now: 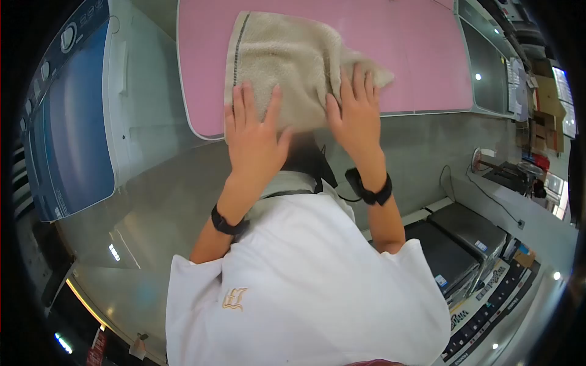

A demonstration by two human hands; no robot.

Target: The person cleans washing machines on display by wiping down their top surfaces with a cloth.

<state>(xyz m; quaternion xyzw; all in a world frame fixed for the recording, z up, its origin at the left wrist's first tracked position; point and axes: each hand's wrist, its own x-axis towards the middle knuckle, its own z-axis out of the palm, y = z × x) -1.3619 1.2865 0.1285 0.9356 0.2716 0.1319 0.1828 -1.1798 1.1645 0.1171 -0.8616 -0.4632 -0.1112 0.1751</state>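
Observation:
A beige towel with a dark stripe along its left side lies rumpled on a pink tabletop. Its near edge hangs a little over the table's front edge. My left hand rests flat on the towel's near left part, fingers stretched and spread. On the near right part lies my right hand, also with fingers extended, beside a raised fold. The towel's right corner bunches out past my right fingertips. Both wrists wear black bands.
To the left stands a washing machine with a blue lid and knobs. A dark glass-topped panel adjoins the table's right end. Black boxy appliances stand at the lower right, near a cable on the wall. Cardboard boxes are stacked far right.

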